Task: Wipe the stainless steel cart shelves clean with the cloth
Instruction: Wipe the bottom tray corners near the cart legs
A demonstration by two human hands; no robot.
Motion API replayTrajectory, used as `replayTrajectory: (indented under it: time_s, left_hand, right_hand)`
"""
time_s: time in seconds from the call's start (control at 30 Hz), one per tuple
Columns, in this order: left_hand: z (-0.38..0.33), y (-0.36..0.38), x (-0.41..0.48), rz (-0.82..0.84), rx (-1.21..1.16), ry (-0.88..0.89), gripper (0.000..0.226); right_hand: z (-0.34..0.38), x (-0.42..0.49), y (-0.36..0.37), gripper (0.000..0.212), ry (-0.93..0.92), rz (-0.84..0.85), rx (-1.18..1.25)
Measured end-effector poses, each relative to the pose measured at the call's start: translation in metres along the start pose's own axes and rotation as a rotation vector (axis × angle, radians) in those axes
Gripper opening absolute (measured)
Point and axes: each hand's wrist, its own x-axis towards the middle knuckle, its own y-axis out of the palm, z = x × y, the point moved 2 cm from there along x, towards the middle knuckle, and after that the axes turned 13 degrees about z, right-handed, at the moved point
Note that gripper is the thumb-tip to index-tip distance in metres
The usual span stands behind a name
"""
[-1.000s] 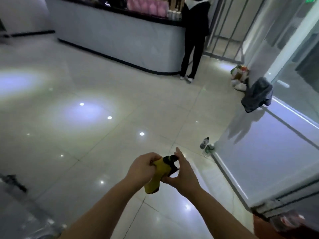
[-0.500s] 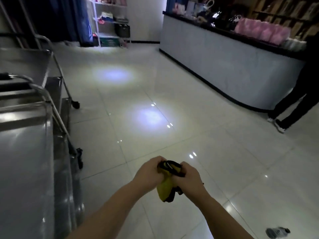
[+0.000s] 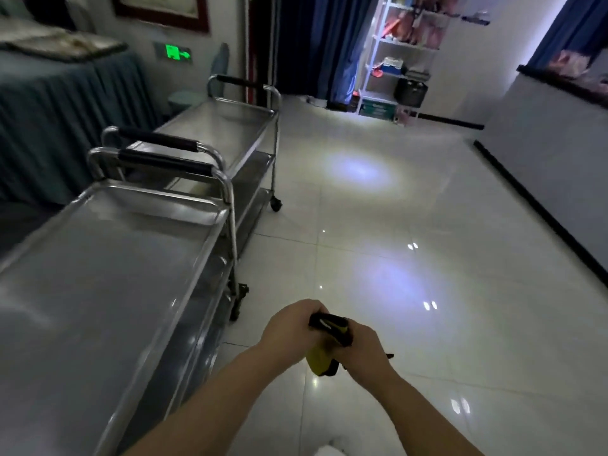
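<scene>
Glossy tiled floor (image 3: pixel 411 225): near steel cart (image 3: pixel 98 291) at left on castors, second cart (image 3: pixel 227 123) just beyond it, white shelf rack (image 3: pixel 371 60) against far wall.

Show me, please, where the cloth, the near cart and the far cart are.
cloth (image 3: pixel 318 363): head view, yellow lower part.
near cart (image 3: pixel 98 291): head view, bare top shelf.
far cart (image 3: pixel 223 121): head view, bare top shelf.

A white shelving unit (image 3: pixel 399 60) holding assorted goods stands beside blue curtains (image 3: pixel 316 44). A green exit sign (image 3: pixel 173 51) glows near a draped table (image 3: pixel 65 103). Glossy floor tiles (image 3: pixel 427 225) reflect lights.
</scene>
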Motion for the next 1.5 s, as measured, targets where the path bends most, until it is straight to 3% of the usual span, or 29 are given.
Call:
replayTrajectory:
  time_s: [0.13, 0.33, 0.5, 0.63, 0.83, 0.93, 1.07, 1.2, 1.33, 1.43, 1.5]
  left_hand:
    - [0.028, -0.032, 0.045, -0.163, -0.067, -0.141, 0.012]
    - [0.079, -0.055, 0.067, -0.385, -0.157, -0.375, 0.033]
    - [0.133, -0.058, 0.058, -0.463, -0.243, -0.605, 0.034]
    - [0.193, -0.055, 0.062, -0.466, -0.260, -0.703, 0.031]
    - [0.302, -0.024, 0.095, -0.466, -0.338, -0.799, 0.033]
    - [0.363, 0.010, 0.130, -0.423, -0.408, -0.804, 0.026]
    - [0.442, 0.048, 0.180, -0.413, -0.285, -0.829, 0.027]
    - [0.529, 0.096, 0.231, -0.405, -0.315, -0.814, 0.026]
    - [0.642, 0.155, 0.253, -0.692, -0.165, -0.922, 0.015]
    - [0.646, 0.146, 0.256, -0.589, -0.178, -1.006, 0.024]
    - [0.668, 0.151, 0.254, -0.635, -0.152, -1.125, 0.037]
  right_hand:
    - [0.016, 0.087, -0.016, 0.031, -0.091, 0.157, -0.113]
    - [0.030, 0.192, -0.027, 0.007, -0.129, 0.355, -0.456]
    - [0.038, 0.250, 0.005, 0.009, -0.096, 0.472, -0.498]
    - [0.036, 0.295, 0.051, 0.019, -0.095, 0.550, -0.488]
    - [-0.003, 0.374, 0.138, 0.006, -0.113, 0.648, -0.480]
    - [-0.031, 0.428, 0.179, 0.009, -0.144, 0.684, -0.551]
    - [-0.071, 0.498, 0.234, 0.012, -0.199, 0.711, -0.680]
    - [-0.113, 0.569, 0.287, 0.033, -0.279, 0.696, -0.655]
    - [-0.136, 0.628, 0.330, 0.025, -0.476, 0.558, -0.728]
    - [-0.168, 0.657, 0.372, 0.024, -0.777, 0.494, -0.771]
    - [-0.193, 0.660, 0.402, 0.025, -0.982, 0.572, -0.720]
